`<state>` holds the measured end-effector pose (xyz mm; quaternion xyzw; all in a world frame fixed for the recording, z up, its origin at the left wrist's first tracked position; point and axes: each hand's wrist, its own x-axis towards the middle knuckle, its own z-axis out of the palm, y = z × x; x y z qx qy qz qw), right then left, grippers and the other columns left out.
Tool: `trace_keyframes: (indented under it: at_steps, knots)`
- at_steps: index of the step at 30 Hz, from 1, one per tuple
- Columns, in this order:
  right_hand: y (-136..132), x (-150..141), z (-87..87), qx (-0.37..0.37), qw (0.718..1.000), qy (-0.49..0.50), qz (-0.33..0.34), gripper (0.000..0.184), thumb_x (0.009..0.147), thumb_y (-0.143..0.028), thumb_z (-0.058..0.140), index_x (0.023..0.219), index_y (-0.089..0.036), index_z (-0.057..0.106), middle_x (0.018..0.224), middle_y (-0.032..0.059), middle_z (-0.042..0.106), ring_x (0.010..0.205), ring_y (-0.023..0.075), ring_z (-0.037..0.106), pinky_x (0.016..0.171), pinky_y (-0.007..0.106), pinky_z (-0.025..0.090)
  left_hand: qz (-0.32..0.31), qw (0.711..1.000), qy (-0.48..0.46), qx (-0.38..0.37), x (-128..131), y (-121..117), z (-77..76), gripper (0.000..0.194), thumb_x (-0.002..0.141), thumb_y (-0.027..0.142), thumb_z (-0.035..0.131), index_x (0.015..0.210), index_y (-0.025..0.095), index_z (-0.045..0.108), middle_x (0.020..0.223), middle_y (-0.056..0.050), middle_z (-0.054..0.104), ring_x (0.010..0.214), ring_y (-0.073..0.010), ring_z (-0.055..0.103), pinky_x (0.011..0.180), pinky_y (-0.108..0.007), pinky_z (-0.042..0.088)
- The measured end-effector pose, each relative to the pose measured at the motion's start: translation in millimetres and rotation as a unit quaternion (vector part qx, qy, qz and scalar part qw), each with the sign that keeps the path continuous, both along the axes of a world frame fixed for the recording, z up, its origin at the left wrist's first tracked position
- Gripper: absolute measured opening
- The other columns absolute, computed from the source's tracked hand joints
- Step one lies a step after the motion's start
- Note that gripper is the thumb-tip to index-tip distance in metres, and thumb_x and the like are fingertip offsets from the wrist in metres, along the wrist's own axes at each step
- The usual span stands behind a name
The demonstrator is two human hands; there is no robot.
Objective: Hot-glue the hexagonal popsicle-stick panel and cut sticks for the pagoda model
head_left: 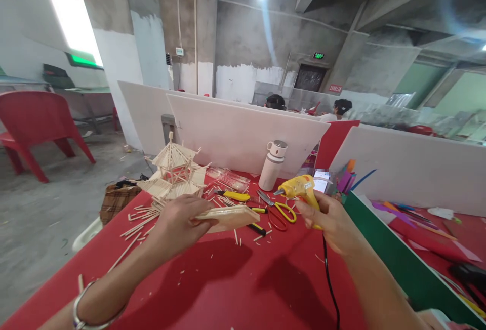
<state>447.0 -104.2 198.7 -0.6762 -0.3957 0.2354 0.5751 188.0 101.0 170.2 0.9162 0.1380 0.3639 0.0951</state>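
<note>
My left hand (186, 221) grips one end of a flat panel of pale wooden sticks (231, 216), held tilted above the table. In my right hand (326, 218) is a yellow hot glue gun (299, 187), its nozzle pointing left toward the panel but apart from it. The gun's black cord (330, 279) hangs down to the table. Behind my left hand stands a pagoda-like model of wooden sticks (174, 168). Scissors with red and yellow handles (279, 211) and a yellow utility knife (235, 196) lie just beyond the panel.
The red table (212, 289) carries scattered loose sticks (140, 221), a clear plastic packet (231, 178) and a white bottle (272, 168). White partition boards (235, 122) close off the back. A green divider (383, 244) runs along the right. Other people (275, 102) sit beyond the boards.
</note>
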Motion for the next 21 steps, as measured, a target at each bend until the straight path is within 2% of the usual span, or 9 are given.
trace_keyframes:
  at_steps: [3,6,11,16,18,21]
  knots:
    - [1.2,-14.7,7.2,-0.035,0.990,-0.130,-0.027,0.044,0.073,-0.054,0.075,0.095,-0.018,0.065,0.069,-0.0027,0.054,0.059,0.0118,0.043,0.052,0.024,0.038,0.042,0.999,0.017,-0.021,-4.7,0.7,0.5,0.015,0.079,0.027,0.064,0.067,0.019,0.068,0.058,0.000,0.061,0.054,-0.0117,0.053,0.051,-0.021,0.036]
    - [5.9,-26.1,10.4,-0.062,0.966,-0.246,-0.059,0.044,0.073,-0.055,0.073,0.098,-0.019,0.064,0.068,-0.0022,0.059,0.057,0.0134,0.048,0.052,0.025,0.040,0.073,0.995,0.046,-0.048,-7.5,0.1,0.4,0.014,0.078,0.028,0.063,0.069,0.018,0.069,0.060,0.001,0.062,0.053,-0.0110,0.051,0.051,-0.021,0.035]
    - [20.9,-33.2,8.0,-0.069,0.882,-0.442,-0.151,0.036,0.076,-0.049,0.068,0.096,-0.020,0.064,0.070,0.0005,0.066,0.061,0.0191,0.060,0.055,0.028,0.038,0.091,0.989,0.068,-0.097,-8.4,-1.1,2.3,0.021,0.079,0.032,0.061,0.066,0.016,0.067,0.057,0.002,0.058,0.054,-0.0105,0.048,0.052,-0.021,0.035]
    - [31.9,-33.0,3.4,-0.053,0.824,-0.538,-0.172,0.029,0.080,-0.047,0.062,0.093,-0.021,0.062,0.075,0.0026,0.069,0.065,0.0217,0.065,0.054,0.028,0.034,0.084,0.982,0.055,-0.158,-8.2,-2.2,4.4,0.021,0.076,0.033,0.065,0.065,0.016,0.069,0.056,0.003,0.057,0.053,-0.0104,0.047,0.050,-0.020,0.034]
    - [33.4,-32.8,1.9,-0.057,0.814,-0.551,-0.174,0.028,0.080,-0.047,0.062,0.092,-0.021,0.061,0.074,0.0032,0.068,0.065,0.0217,0.064,0.054,0.028,0.033,0.086,0.977,0.044,-0.190,-7.6,-2.2,5.4,0.021,0.074,0.034,0.066,0.064,0.016,0.069,0.053,0.003,0.054,0.052,-0.0103,0.045,0.048,-0.020,0.032]
    - [33.9,-32.4,0.3,-0.066,0.809,-0.556,-0.179,0.030,0.080,-0.048,0.060,0.093,-0.021,0.062,0.073,0.0040,0.068,0.064,0.0222,0.064,0.053,0.029,0.031,0.092,0.954,0.030,-0.282,-5.4,-1.4,7.4,0.018,0.069,0.034,0.069,0.064,0.016,0.069,0.053,0.004,0.054,0.051,-0.0106,0.045,0.047,-0.020,0.032]
